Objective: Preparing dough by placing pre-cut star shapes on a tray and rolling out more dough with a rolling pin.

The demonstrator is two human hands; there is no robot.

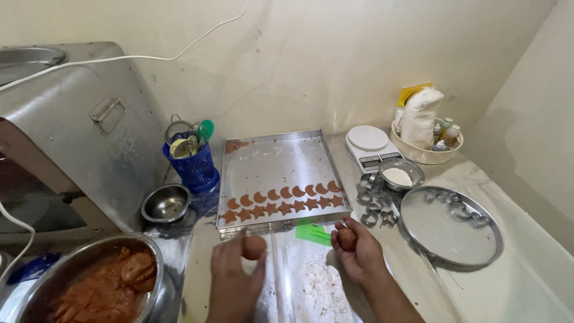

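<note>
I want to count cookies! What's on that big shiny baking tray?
On the baking tray: a row of brown dough crescents above a row of dough stars, plus crumbs at a back corner. Nothing covers them.

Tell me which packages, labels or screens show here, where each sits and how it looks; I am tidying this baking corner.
White bag: upright in the round cream tub by the back wall, soft and bulging.
Yellow packet: behind the bag, only its top showing.
Small bottles: in the same tub, right side, with labels too small to make out.
Kitchen scale: left of the tub, white with a round plate, and a small dark screen at its front edge.
</note>
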